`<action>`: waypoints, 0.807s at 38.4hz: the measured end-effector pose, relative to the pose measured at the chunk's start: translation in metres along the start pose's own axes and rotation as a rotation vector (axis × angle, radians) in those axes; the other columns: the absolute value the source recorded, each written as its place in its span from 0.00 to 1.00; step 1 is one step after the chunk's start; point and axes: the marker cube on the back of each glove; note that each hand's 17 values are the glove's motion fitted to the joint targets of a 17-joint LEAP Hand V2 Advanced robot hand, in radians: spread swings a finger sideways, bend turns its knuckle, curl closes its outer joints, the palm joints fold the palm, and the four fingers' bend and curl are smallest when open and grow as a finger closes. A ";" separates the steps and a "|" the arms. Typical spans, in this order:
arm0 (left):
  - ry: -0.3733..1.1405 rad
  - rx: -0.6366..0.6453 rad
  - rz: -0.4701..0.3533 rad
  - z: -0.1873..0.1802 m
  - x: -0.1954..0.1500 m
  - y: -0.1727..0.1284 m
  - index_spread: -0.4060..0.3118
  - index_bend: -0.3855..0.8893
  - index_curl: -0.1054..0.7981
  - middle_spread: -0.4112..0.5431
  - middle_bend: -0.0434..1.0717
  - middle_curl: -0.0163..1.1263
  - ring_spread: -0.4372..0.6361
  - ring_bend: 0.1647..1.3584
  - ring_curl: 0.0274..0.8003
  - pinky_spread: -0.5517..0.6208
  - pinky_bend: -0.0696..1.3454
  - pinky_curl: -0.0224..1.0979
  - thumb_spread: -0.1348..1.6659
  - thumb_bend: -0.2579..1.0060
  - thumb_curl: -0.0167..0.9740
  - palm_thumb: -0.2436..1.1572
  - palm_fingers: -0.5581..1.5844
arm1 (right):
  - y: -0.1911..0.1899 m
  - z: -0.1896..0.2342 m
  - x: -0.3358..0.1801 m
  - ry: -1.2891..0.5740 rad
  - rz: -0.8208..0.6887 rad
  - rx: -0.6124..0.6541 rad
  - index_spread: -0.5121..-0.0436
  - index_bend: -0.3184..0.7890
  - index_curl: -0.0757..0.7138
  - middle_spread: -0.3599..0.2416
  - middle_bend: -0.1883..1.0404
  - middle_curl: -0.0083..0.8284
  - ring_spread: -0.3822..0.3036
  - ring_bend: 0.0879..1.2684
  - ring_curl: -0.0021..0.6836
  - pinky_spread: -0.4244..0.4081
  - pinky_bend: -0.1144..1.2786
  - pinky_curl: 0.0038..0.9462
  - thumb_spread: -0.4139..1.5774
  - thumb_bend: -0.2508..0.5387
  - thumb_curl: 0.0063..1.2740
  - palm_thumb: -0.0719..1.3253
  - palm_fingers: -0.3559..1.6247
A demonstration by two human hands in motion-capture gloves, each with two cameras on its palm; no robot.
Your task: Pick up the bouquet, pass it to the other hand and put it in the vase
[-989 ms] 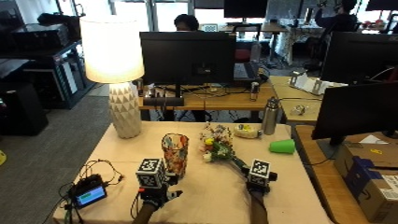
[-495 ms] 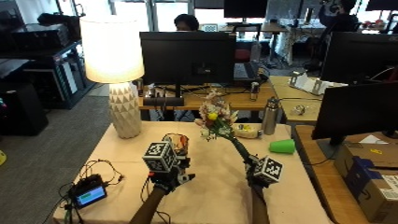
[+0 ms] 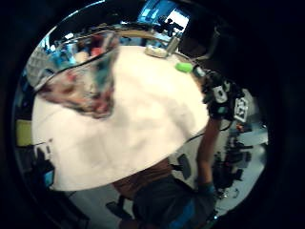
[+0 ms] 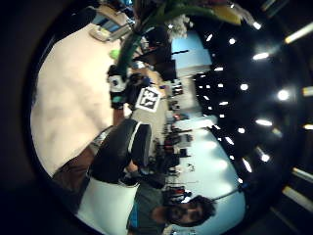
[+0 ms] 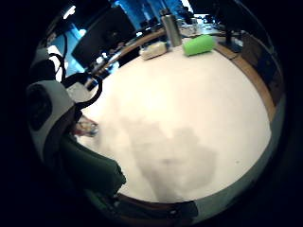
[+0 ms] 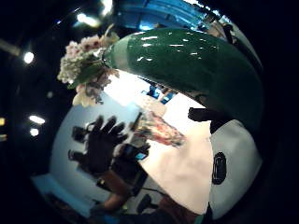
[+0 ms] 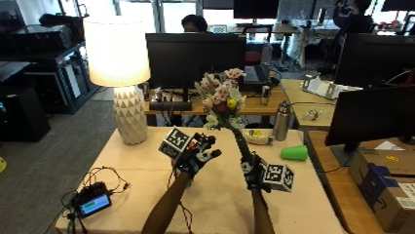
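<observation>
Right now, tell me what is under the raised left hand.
The left hand hovers with fingers spread above the table. Its palm view shows the patterned vase standing on the pale tabletop below. In the outside view the hand covers the vase, so its inside cannot be seen.

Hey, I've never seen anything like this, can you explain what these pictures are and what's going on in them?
There is no machine: a person at a table wears black gloves with small cameras on the palms. The big picture is taken from above and behind their head. The four round ones look out from the palms, two per hand, so they appear warped and tilted.

The right hand grips the green stem of a bouquet and holds it upright above the table. The left hand is raised beside it, fingers spread, holding nothing. The colourful vase stands on the table, mostly hidden behind the left hand in the big picture. Also there: a lamp, a green cup on its side, a metal bottle and a small device with cables.
</observation>
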 end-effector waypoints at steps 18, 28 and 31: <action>0.621 -0.130 0.028 0.000 0.026 -0.079 0.39 0.43 0.47 0.41 0.20 0.31 0.49 0.33 0.34 0.71 0.33 0.33 0.61 0.21 0.38 0.53 0.52 | 0.026 0.032 -0.058 -0.468 -0.061 -0.126 0.46 0.43 0.60 0.26 0.62 0.67 0.24 0.63 0.75 0.13 0.56 0.48 0.39 0.28 0.58 0.76 0.83; 0.620 -0.283 -0.016 0.019 0.029 -0.092 0.37 0.41 0.47 0.36 0.19 0.31 0.43 0.34 0.36 0.65 0.32 0.33 0.58 0.20 0.42 0.63 0.54 | 0.038 0.051 -0.069 -0.553 -0.078 -0.145 0.46 0.42 0.61 0.26 0.62 0.67 0.24 0.63 0.75 0.13 0.56 0.48 0.40 0.28 0.59 0.75 0.83; 0.604 -0.311 -0.009 0.024 0.032 -0.094 0.36 0.42 0.47 0.34 0.18 0.31 0.40 0.35 0.36 0.63 0.31 0.33 0.57 0.20 0.43 0.65 0.56 | 0.036 0.056 -0.071 -0.564 -0.149 -0.128 0.46 0.42 0.61 0.26 0.62 0.67 0.24 0.63 0.75 0.13 0.56 0.48 0.40 0.28 0.60 0.75 0.83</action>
